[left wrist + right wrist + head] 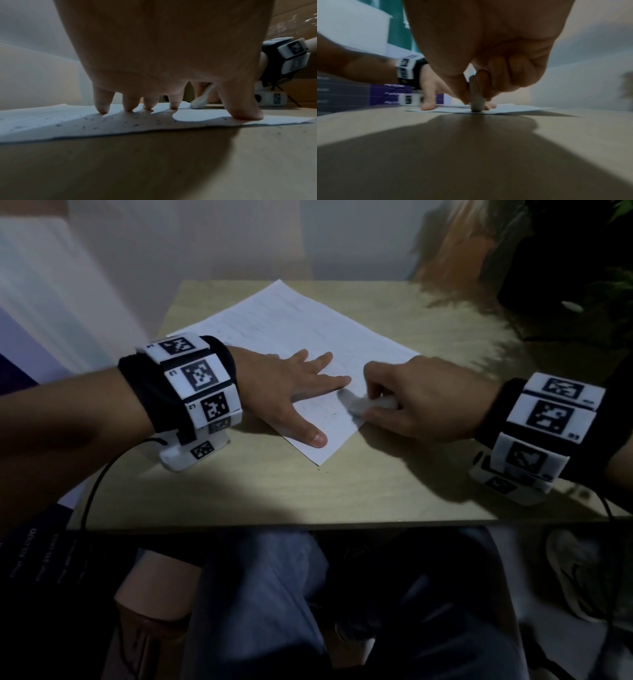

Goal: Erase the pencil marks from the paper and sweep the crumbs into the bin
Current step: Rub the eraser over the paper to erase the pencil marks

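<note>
Here the left hand lies flat on the paper; right hand pinches the eraser amid crumbs

— How is the left hand placed?

— Flat and palm down, fingers straight and spread, thumb splayed out toward the body. In the left wrist view only the fingertips and the thumb tip touch down, with the palm arched above. The forearm comes in from the left, a marker band round the wrist.

— And the right hand?

— Knuckles up, fingers curled under, thumb and forefinger pinched together and pointing down. Its forearm reaches in from the right, also banded at the wrist. The two hands sit close, fingertips nearly meeting.
</note>
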Available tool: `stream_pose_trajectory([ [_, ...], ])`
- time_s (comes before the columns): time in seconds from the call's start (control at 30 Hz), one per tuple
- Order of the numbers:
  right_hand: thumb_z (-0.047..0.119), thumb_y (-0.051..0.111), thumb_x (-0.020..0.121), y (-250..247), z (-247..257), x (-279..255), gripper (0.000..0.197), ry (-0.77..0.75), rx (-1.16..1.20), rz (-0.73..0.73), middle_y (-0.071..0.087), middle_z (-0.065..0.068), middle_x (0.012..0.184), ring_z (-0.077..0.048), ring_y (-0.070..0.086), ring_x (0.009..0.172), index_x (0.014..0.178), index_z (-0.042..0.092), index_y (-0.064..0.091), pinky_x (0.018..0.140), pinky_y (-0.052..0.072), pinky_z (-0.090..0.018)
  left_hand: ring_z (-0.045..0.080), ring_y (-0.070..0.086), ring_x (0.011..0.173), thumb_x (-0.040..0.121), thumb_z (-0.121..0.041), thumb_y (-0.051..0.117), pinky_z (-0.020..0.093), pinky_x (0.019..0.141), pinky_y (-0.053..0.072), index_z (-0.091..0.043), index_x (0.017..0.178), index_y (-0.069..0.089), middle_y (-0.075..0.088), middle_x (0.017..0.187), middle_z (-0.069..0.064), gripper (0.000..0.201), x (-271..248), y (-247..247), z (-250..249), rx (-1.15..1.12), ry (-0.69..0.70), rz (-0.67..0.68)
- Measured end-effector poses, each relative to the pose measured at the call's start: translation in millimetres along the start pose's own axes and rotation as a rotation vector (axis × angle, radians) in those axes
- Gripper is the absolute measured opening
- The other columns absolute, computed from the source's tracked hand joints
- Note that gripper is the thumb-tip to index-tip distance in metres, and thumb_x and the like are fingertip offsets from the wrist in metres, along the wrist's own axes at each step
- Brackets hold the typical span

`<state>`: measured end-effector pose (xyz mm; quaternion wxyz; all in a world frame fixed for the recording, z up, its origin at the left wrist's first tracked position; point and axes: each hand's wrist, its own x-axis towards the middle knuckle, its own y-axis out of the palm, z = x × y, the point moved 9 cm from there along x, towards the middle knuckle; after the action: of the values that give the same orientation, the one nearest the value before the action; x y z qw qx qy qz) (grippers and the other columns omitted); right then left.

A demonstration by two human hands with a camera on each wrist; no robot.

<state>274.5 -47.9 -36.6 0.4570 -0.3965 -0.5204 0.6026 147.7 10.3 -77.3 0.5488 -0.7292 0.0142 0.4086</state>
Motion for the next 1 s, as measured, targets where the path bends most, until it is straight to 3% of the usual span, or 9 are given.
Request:
stream_pose_trajectory([
  [0.1,0.068,0.053,0.086,2,0,-3,0.039,0.002,0.103,0.070,0.053,0.011,0.067,-0.007,0.050,0.064,0.088,0.029,0.050,0.061,0.037,-0.032,0.021,-0.024,0.153,0.068,-0.088,0.042,0.051,0.125,-0.006,-0.051,0.152,-0.021,-0.034,0.162,-0.009,0.111,0,1,0,-0.002,0.003,0.006],
  [0.27,0.062,0.048,0.089,-9,-14,-3,0.038,0.103,-0.069,-0.065,0.052,0.002,0.071,-0.029,0.050,0.069,0.091,0.024,0.051,0.062,0.041,-0.036,0.021,-0.024,0.153,0.069,-0.087,0.043,0.051,0.125,-0.005,-0.050,0.154,-0.020,-0.033,0.163,-0.009,0.112,-1,0,-1,0.003,0.001,0.001],
  [0.37,0.066,0.049,0.085,1,8,-9,0.041,-0.026,0.090,0.055,0.056,0.008,0.071,-0.013,0.050,0.063,0.091,0.026,0.052,0.060,0.036,-0.032,0.022,-0.024,0.153,0.069,-0.087,0.042,0.051,0.125,-0.004,-0.049,0.153,-0.021,-0.034,0.163,-0.007,0.112,-1,0,-1,0.014,-0.002,0.005],
  [0.43,0.069,0.052,0.083,1,-2,-7,0.042,0.027,0.118,0.078,0.055,0.010,0.070,-0.007,0.050,0.065,0.089,0.027,0.053,0.061,0.036,-0.031,0.022,-0.023,0.153,0.068,-0.087,0.042,0.051,0.125,-0.004,-0.049,0.153,-0.021,-0.034,0.163,-0.007,0.112,0,1,-1,0.016,-0.003,0.007],
  [0.6,0.059,0.049,0.090,-7,-17,-3,0.035,0.138,-0.086,-0.071,0.054,0.001,0.073,-0.030,0.053,0.071,0.089,0.024,0.048,0.063,0.044,-0.037,0.022,-0.024,0.153,0.069,-0.087,0.043,0.051,0.125,-0.005,-0.050,0.154,-0.020,-0.033,0.163,-0.007,0.112,-1,0,-1,0.008,0.001,0.000],
  [0.73,0.059,0.058,0.090,5,19,-6,0.028,-0.055,0.131,0.078,0.055,0.013,0.064,-0.004,0.052,0.062,0.082,0.035,0.046,0.060,0.038,-0.026,0.022,-0.024,0.153,0.069,-0.088,0.044,0.052,0.124,-0.005,-0.051,0.154,-0.020,-0.032,0.163,-0.007,0.112,0,0,-1,0.002,0.014,-0.005],
  [0.8,0.063,0.058,0.088,2,8,1,0.032,0.005,0.135,0.067,0.053,0.013,0.067,-0.008,0.053,0.067,0.083,0.032,0.049,0.063,0.039,-0.030,0.022,-0.024,0.153,0.069,-0.087,0.043,0.052,0.125,-0.005,-0.050,0.154,-0.020,-0.033,0.163,-0.006,0.112,0,0,-1,0.009,0.006,-0.002],
  [0.9,0.060,0.050,0.090,-6,-10,8,0.035,0.122,-0.077,-0.051,0.052,0.003,0.072,-0.029,0.052,0.072,0.088,0.026,0.047,0.065,0.045,-0.037,0.023,-0.022,0.153,0.069,-0.087,0.042,0.053,0.125,-0.004,-0.047,0.155,-0.020,-0.033,0.163,-0.006,0.113,-1,-1,-2,0.020,-0.002,-0.004],
  [1.0,0.058,0.043,0.088,0,20,3,0.028,-0.031,-0.012,-0.014,0.046,0.010,0.067,-0.020,0.048,0.064,0.086,0.031,0.040,0.061,0.037,-0.033,0.023,-0.022,0.153,0.068,-0.087,0.045,0.054,0.125,-0.004,-0.051,0.154,-0.018,-0.031,0.164,-0.006,0.112,-1,-1,-2,-0.004,0.010,-0.010],
])
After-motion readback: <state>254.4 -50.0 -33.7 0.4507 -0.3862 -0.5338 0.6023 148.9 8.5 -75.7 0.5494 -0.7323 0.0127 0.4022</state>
